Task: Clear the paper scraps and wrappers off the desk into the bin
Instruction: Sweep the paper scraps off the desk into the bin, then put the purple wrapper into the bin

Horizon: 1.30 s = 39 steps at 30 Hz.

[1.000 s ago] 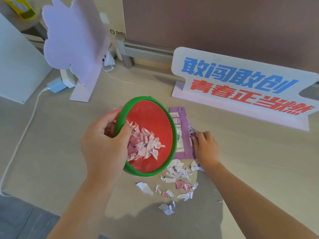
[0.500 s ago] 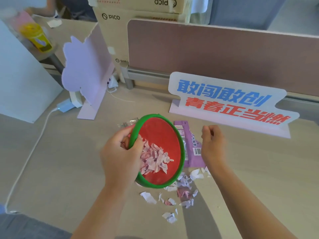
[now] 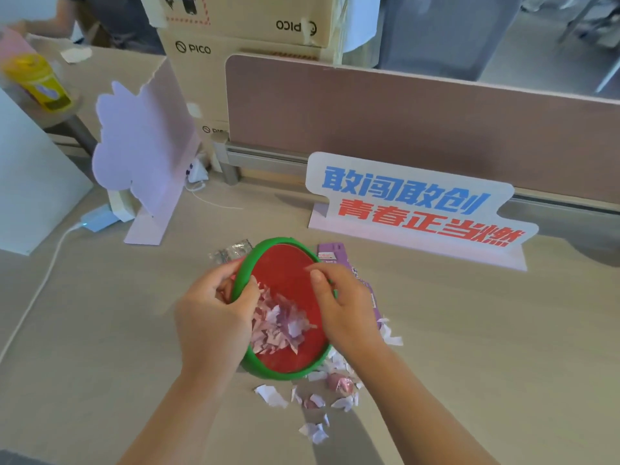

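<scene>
My left hand (image 3: 214, 317) grips the left rim of a small bin (image 3: 278, 374), green outside and red inside, and holds it tilted with its mouth toward me just above the desk. Torn white and pink paper scraps (image 3: 278, 327) lie heaped inside it. Over the bin's right side my right hand (image 3: 345, 310) hovers with thumb and fingers apart and nothing visible in it. More scraps (image 3: 315, 401) are scattered on the desk below and right of the bin. A purple wrapper (image 3: 332, 251) lies behind the bin, partly hidden. A crumpled silver wrapper (image 3: 231, 251) sits at the bin's upper left.
A standing sign with blue and red characters (image 3: 412, 209) is at the back right before a brown divider (image 3: 402, 122). A lavender cutout stand (image 3: 144, 152) is at the back left, with a blue charger (image 3: 99, 219) and white cable (image 3: 40, 286). Cardboard boxes (image 3: 194, 48) stand behind.
My right hand rose from the purple wrapper and scraps on the desk, pinched shut, then moved left over the bin's mouth and spread. The bin stayed in my left hand.
</scene>
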{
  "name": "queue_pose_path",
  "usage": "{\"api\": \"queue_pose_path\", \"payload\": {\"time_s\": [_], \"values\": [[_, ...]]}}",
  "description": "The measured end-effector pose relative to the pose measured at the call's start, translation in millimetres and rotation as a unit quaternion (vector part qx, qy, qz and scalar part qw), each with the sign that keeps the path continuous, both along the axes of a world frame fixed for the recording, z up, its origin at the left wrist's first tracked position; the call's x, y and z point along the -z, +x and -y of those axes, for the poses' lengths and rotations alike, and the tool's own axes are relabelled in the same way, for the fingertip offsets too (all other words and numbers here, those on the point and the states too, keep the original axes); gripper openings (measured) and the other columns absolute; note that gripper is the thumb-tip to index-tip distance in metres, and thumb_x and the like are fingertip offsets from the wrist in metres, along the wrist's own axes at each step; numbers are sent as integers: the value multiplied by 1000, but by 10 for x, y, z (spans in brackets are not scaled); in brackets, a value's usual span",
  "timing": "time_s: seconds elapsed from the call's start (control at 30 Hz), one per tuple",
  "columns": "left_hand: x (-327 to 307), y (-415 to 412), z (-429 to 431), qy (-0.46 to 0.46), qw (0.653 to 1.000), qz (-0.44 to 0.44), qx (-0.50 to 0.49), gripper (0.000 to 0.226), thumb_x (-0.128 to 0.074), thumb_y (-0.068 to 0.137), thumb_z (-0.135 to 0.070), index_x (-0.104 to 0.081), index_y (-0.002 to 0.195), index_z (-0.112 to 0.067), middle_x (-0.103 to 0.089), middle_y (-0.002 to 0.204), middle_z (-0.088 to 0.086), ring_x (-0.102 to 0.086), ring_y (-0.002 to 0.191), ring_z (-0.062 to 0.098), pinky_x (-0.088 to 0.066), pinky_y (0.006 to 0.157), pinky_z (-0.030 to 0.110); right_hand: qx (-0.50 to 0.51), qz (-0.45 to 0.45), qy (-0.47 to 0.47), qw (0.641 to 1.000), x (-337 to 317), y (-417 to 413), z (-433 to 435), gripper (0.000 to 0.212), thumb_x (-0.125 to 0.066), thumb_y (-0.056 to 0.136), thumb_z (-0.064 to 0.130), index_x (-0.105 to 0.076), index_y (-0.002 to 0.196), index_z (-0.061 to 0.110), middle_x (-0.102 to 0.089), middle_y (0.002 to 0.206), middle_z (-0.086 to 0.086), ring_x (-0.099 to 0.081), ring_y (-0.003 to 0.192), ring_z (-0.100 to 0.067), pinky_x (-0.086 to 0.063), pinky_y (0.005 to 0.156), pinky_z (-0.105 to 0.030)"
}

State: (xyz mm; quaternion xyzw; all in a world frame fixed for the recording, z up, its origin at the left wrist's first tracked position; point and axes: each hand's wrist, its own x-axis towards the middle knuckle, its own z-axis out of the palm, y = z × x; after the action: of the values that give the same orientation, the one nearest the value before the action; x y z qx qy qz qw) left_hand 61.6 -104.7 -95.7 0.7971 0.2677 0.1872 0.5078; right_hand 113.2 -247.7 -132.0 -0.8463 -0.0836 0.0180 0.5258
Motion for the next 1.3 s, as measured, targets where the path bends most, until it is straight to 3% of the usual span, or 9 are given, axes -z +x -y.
{"api": "queue_pose_path", "payload": {"time_s": [0.07,0.13,0.27,0.37,0.53,0.73,1.0,1.17,1.3], "values": [[-5,27,-28,7,1000,-13,-5,25,-71,77,-16,-68,88,-38,-70,72,-1,-64,71,15,-48,61,21,93,-60,25,994,84,216,155,12,-51,92,22,-63,89,23,-62,85,10,-57,82,-9,-39,74,-23],[-27,52,-58,33,999,-22,-9,31,-70,77,-16,-63,84,-45,-69,75,-7,-64,75,11,-44,64,19,143,-143,-28,979,322,483,326,10,-53,90,22,-61,95,17,-64,94,0,-59,89,-20,-41,76,-28],[-10,81,-119,33,999,-31,-16,34,-69,77,-15,-62,82,-48,-69,79,-12,-64,78,7,-45,68,20,94,-245,-217,940,874,832,493,59,-65,78,45,-46,125,14,-45,130,-14,-45,118,-31,-40,100,-42],[13,110,-139,32,999,-37,-18,29,-70,78,-15,-65,87,-41,-68,80,-17,-64,79,4,-47,69,19,39,-222,-323,919,1085,924,463,84,-71,63,61,-40,129,20,-39,132,-11,-34,126,-31,-33,106,-44],[33,193,-192,20,999,-40,-29,31,-70,78,-15,-62,84,-45,-68,82,-17,-64,81,4,-43,67,16,26,-199,-410,890,1208,995,342,84,-76,61,50,-36,127,16,-46,129,-11,-40,120,-31,-37,101,-43],[39,226,-222,27,998,-46,-39,28,-70,78,-16,-63,83,-43,-67,79,-18,-64,78,7,-43,64,13,40,-303,-259,916,1147,1003,340,56,-82,63,31,-46,103,14,-56,92,-2,-57,83,-25,-52,69,-36],[57,193,-238,18,998,-41,-41,27,-70,78,-14,-67,88,-39,-69,79,-12,-66,79,13,-48,68,24,36,-322,-207,923,1037,940,410,32,-76,71,27,-53,88,13,-64,92,-8,-60,77,-25,-42,50,-27],[48,123,-232,9,999,-35,-39,25,-70,78,-16,-66,84,-40,-69,76,-4,-66,76,17,-53,69,32,66,-348,-119,927,936,816,522,29,-76,72,19,-59,92,8,-69,93,-11,-65,81,-28,-52,67,-36],[10,63,-218,-3,999,-32,-36,21,-69,78,-17,-67,83,-37,-69,72,-5,-65,74,16,-46,62,24,122,-348,-5,930,672,698,602,21,-74,75,11,-61,90,3,-69,89,-16,-63,67,-25,-51,59,-33]]}}
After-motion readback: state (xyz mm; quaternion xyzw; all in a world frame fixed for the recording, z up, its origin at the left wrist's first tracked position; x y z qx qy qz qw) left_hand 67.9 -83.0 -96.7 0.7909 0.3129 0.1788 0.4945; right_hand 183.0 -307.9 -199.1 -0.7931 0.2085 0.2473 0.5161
